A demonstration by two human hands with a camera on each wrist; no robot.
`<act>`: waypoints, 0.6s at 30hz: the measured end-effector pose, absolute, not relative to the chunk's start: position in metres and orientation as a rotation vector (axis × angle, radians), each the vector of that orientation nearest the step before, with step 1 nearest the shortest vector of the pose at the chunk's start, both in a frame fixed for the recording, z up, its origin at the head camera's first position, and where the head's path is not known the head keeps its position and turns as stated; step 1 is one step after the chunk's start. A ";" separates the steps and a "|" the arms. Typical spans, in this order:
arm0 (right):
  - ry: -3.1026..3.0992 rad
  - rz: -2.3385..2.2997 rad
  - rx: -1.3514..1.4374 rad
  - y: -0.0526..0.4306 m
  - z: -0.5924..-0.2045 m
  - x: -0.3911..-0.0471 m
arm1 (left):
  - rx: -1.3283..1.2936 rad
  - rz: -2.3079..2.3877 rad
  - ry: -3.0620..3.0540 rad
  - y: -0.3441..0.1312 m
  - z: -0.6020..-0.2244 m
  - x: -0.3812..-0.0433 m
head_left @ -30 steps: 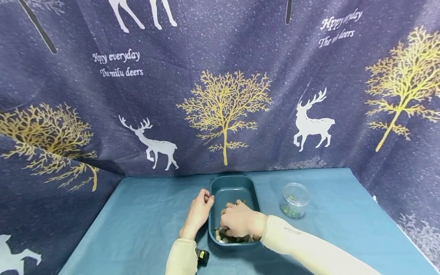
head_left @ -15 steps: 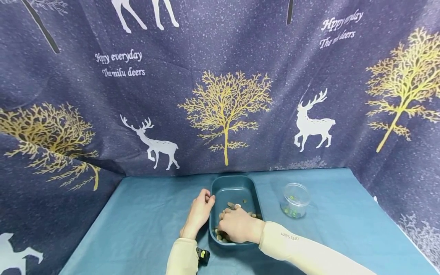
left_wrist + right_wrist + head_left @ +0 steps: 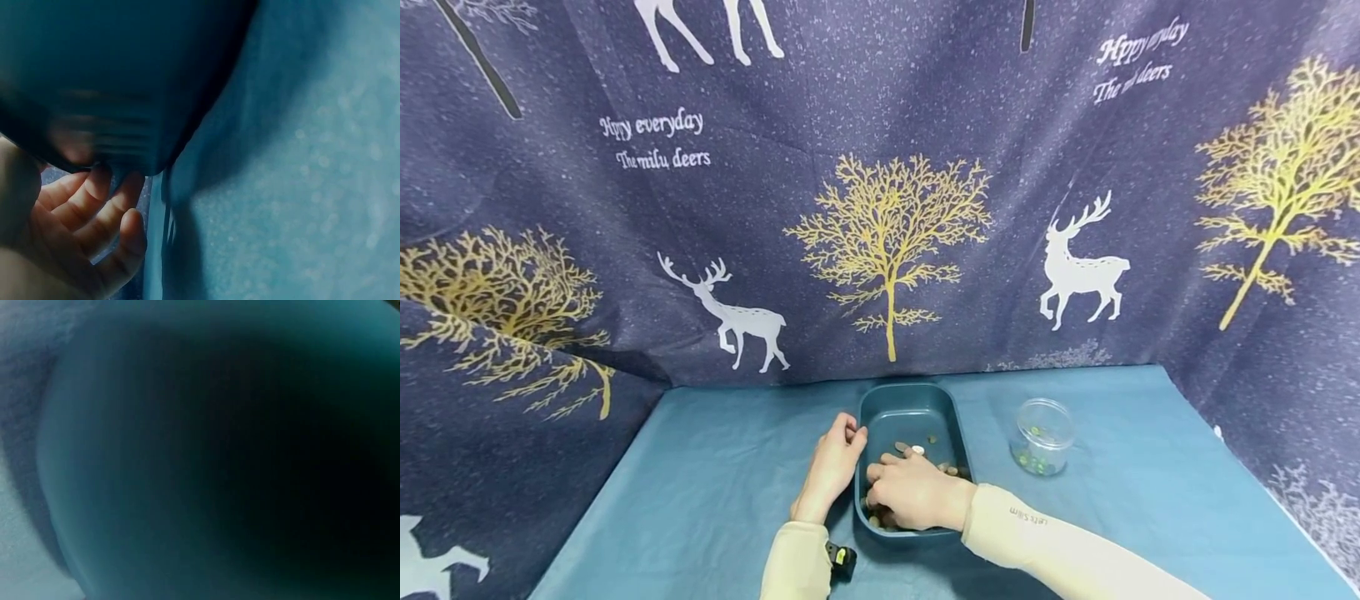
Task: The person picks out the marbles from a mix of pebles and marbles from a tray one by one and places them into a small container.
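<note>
A dark teal rectangular bin (image 3: pixel 910 400) stands on the table, with small stones (image 3: pixel 952 471) and one white piece (image 3: pixel 918 450) inside. My right hand (image 3: pixel 913 493) reaches down into its near part, over the stones; the fingertips are hidden, so I cannot tell whether they pinch any. Only the bin's wall (image 3: pixel 125 456), dark and close, fills the right wrist view, without the hand. Outside the left rim is my left hand (image 3: pixel 835 457). The left wrist view shows its relaxed fingers (image 3: pixel 100 225) bent, with some tips touching the bin's edge.
A clear round tub (image 3: pixel 1045 437) with small green bits inside stands to the right of the bin. Teal cloth (image 3: pixel 737 467) covers the table. Behind it hangs a dark blue curtain (image 3: pixel 820 275) with deer and trees.
My right hand has shifted slightly left and toward me within the bin. Several stones and the white piece now show beyond its fingers. My left hand has stayed at the rim.
</note>
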State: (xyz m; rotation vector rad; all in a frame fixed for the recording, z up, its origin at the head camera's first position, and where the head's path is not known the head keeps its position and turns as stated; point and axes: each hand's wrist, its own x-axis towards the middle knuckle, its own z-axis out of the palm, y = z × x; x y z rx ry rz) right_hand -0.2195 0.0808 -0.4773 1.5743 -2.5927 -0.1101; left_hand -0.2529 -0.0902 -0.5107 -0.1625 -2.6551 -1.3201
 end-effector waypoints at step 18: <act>-2.766 0.282 1.419 0.096 -0.451 -0.226 | -0.155 -1.338 -2.648 -0.090 -0.510 -0.253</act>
